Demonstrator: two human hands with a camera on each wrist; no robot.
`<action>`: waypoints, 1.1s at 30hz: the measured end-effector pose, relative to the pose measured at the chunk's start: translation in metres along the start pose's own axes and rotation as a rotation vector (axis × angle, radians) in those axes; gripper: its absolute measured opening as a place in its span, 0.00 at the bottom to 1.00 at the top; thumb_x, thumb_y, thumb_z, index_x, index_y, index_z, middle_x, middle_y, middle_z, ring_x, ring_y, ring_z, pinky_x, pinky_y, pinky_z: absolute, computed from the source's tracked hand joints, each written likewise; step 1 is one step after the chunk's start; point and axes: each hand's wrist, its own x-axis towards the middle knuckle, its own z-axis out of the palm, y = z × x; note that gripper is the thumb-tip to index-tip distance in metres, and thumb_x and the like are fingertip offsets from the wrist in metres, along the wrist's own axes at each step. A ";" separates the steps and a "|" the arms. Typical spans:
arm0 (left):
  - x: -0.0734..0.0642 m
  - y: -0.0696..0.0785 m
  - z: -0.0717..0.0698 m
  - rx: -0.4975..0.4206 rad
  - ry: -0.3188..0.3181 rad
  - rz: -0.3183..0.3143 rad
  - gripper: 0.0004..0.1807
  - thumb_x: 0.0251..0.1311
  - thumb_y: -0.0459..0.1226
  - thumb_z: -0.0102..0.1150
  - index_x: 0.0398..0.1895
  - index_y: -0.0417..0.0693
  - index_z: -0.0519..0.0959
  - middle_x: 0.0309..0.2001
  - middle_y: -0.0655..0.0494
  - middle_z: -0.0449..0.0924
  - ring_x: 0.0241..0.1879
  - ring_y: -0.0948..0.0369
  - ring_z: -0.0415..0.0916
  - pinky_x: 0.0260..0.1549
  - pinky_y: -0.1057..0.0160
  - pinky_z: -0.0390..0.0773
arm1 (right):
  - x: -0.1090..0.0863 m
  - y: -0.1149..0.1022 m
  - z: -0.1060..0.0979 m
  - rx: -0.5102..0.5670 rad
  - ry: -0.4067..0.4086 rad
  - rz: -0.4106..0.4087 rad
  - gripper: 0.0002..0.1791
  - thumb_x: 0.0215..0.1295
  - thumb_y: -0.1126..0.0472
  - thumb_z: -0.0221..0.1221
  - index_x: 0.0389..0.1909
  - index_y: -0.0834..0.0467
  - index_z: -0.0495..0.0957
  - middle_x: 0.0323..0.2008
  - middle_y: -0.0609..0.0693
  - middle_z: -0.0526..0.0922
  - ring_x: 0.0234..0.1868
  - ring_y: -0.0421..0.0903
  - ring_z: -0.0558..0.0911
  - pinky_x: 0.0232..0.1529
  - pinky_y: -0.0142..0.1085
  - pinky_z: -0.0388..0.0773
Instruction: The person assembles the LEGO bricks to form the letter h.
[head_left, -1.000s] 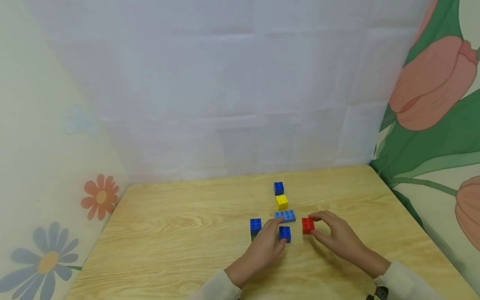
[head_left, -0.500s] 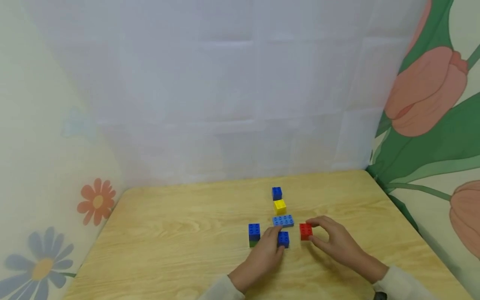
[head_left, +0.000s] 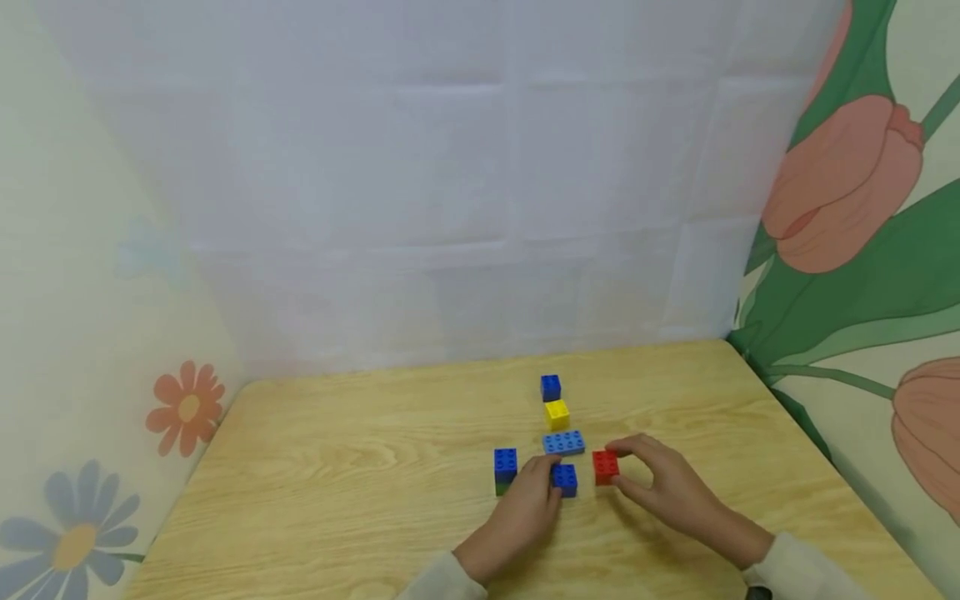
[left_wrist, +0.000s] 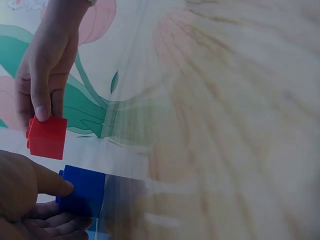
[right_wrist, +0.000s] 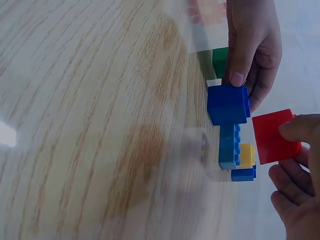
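Note:
My left hand [head_left: 521, 508] pinches a dark blue square building brick [head_left: 565, 481] between thumb and fingers. In the left wrist view this blue brick [left_wrist: 82, 191] sits at the tabletop, with its reflection beside it. To its right, my right hand [head_left: 671, 487] pinches a red building brick [head_left: 606, 467] by its right side. The red brick [right_wrist: 275, 137] is held raised off the table, a small gap from the blue one. Just behind lies a long light blue brick [head_left: 563, 442]. Left of my left hand, a second dark blue brick [head_left: 506, 463] sits on a green brick [head_left: 501, 489].
Behind the light blue brick stand a yellow brick [head_left: 557, 414] and another dark blue brick [head_left: 551, 387] in a line. All rest on a wood-grain table [head_left: 360, 467]. A white sheet [head_left: 465, 208] hangs along its back edge, with flower-patterned walls at both sides.
The right hand has brought the red brick slightly left, a little closer to the held blue brick. The left hand keeps its hold. The head view has shifted slightly.

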 end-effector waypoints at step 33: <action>0.001 -0.008 -0.002 -0.066 -0.027 0.048 0.22 0.65 0.39 0.61 0.61 0.45 0.73 0.56 0.50 0.76 0.58 0.55 0.73 0.55 0.54 0.75 | 0.012 -0.012 0.020 0.052 -0.003 -0.068 0.21 0.62 0.53 0.66 0.55 0.52 0.77 0.50 0.34 0.78 0.50 0.38 0.78 0.49 0.45 0.80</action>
